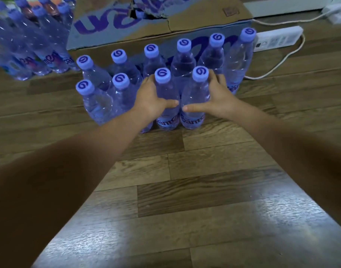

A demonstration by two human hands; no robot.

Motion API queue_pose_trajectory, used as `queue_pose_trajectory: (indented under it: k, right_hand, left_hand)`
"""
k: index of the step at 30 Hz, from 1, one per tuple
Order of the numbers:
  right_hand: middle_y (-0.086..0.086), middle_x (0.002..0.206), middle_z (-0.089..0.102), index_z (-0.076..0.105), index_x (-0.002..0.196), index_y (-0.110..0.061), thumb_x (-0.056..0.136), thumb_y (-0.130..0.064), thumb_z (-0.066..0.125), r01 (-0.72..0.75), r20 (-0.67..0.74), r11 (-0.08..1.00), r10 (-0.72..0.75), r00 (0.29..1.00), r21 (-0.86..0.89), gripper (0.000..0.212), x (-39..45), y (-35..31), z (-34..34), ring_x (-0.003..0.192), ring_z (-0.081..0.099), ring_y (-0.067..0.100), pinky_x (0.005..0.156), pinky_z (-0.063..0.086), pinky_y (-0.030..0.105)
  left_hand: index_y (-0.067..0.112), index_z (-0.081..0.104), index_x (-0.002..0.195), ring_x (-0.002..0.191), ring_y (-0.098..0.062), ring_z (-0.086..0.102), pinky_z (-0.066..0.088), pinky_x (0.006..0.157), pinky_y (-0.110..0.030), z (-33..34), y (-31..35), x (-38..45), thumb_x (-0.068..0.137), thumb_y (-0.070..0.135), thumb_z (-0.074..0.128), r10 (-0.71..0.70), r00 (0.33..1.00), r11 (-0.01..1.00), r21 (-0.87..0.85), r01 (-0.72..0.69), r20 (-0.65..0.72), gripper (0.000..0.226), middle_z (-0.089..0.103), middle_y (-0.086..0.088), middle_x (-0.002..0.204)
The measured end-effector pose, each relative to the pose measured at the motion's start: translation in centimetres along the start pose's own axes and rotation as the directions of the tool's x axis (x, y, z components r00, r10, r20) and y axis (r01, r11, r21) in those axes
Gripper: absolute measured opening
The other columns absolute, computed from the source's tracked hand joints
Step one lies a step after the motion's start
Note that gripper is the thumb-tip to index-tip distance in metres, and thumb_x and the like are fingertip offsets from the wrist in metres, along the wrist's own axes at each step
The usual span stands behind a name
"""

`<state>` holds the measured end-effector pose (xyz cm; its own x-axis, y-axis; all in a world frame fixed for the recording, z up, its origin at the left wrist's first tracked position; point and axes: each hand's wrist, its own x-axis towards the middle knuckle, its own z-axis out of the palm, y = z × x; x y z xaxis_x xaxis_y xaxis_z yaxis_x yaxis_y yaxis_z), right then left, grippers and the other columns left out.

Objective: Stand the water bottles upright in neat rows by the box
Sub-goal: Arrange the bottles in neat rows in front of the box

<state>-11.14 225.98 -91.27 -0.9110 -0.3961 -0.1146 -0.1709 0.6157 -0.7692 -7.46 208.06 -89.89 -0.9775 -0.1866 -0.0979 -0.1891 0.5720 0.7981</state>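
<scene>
A cardboard box (194, 22) with purple lettering stands on the wood floor. Along its near side runs a back row of several upright clear water bottles with purple caps, ending at the right with a bottle (238, 60). A front row holds more upright bottles. My left hand (150, 97) grips one front-row bottle (166, 97), fingers behind it and thumb across its front. My right hand (218, 95) grips the neighbouring bottle (194, 97) the same way. Both bottles stand on the floor, side by side.
A shrink-wrapped pack of more bottles (26, 39) stands at the far left. A white power strip (276, 39) with its cable (272, 68) lies on the floor right of the box. Bare wood floor (185, 190) stretches toward me.
</scene>
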Motion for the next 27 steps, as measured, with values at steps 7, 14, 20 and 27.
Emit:
queue_pose_trajectory:
  k: [7,14,20,27]
  right_hand:
    - [0.008,0.131,0.049,0.038,0.135,-0.026,0.056,-0.035,0.086,0.020,-0.089,0.999,-0.016,0.996,0.039,0.092,1.4,1.2,0.7,0.126,0.041,0.028,0.104,0.039,0.041]
    - [0.003,0.137,0.047,0.033,0.137,-0.032,0.042,-0.053,0.076,0.060,-0.003,0.995,-0.060,0.998,0.076,0.106,2.4,1.0,0.2,0.128,0.044,0.023,0.106,0.040,0.044]
    - [0.003,0.138,0.043,0.031,0.136,-0.038,0.042,-0.055,0.077,0.064,0.024,0.993,-0.067,0.997,0.097,0.106,3.0,1.4,0.2,0.129,0.043,0.022,0.107,0.040,0.046]
    - [0.002,0.141,0.034,0.023,0.138,-0.034,0.054,-0.034,0.079,0.021,0.018,0.983,-0.024,1.000,0.183,0.101,2.0,0.5,0.3,0.131,0.037,0.023,0.108,0.038,0.045]
  left_hand:
    - [0.013,0.041,0.128,0.118,-0.019,0.050,0.044,0.101,-0.036,-0.8,0.4,0.5,0.069,0.009,0.078,-0.085,0.993,0.989,-0.111,0.093,0.082,0.070,0.054,-0.002,0.130]
    - [0.009,0.053,0.119,0.106,-0.020,0.061,0.050,0.096,-0.040,-1.7,0.6,1.3,0.066,0.003,0.077,-0.100,0.986,0.981,-0.153,0.120,0.133,0.059,0.065,-0.004,0.115]
    - [0.012,0.057,0.115,0.105,-0.020,0.062,0.049,0.098,-0.041,-2.5,0.8,1.7,0.068,0.010,0.078,-0.075,0.980,0.994,-0.068,0.089,0.184,0.051,0.067,-0.002,0.111]
    - [0.011,0.055,0.115,0.106,-0.020,0.060,0.049,0.097,-0.041,-2.7,0.9,2.0,0.065,0.014,0.080,-0.102,0.965,0.993,-0.037,0.114,0.241,0.057,0.065,-0.004,0.114]
